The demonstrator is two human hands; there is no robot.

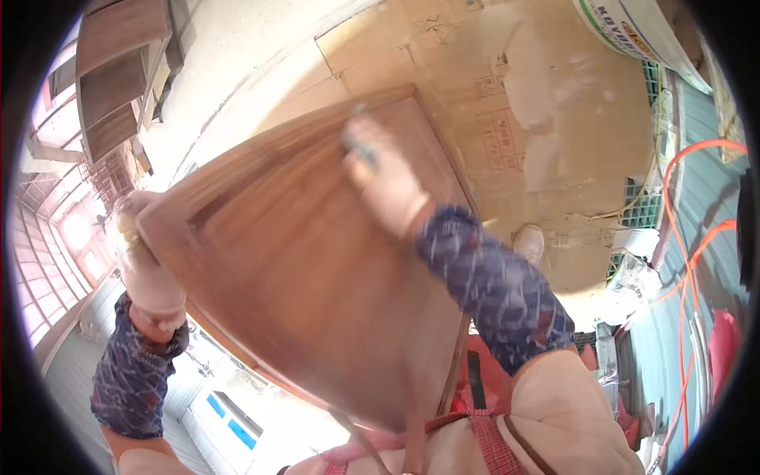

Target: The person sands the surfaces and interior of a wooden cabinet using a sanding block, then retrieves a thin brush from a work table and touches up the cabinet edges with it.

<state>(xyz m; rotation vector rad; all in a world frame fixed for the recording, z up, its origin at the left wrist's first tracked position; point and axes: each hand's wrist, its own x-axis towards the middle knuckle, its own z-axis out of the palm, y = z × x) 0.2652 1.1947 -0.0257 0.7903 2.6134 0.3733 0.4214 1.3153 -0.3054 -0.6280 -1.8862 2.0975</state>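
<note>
Two gloved hands hold a brown wooden panel [301, 269] in the middle of the frame.

The left hand [146, 273], at the left of the frame, is closed around the panel's left corner and grips its edge. The right hand [384, 178], in the upper middle, lies on the panel's face near the top edge; the picture is blurred there, so I cannot tell how far its fingers are bent or whether something is under them. Both forearms wear dark blue patterned sleeves. Behind the panel, sheets of cardboard [546, 119] cover the floor in the upper right. An orange cable [685, 206] runs along the right side.
</note>
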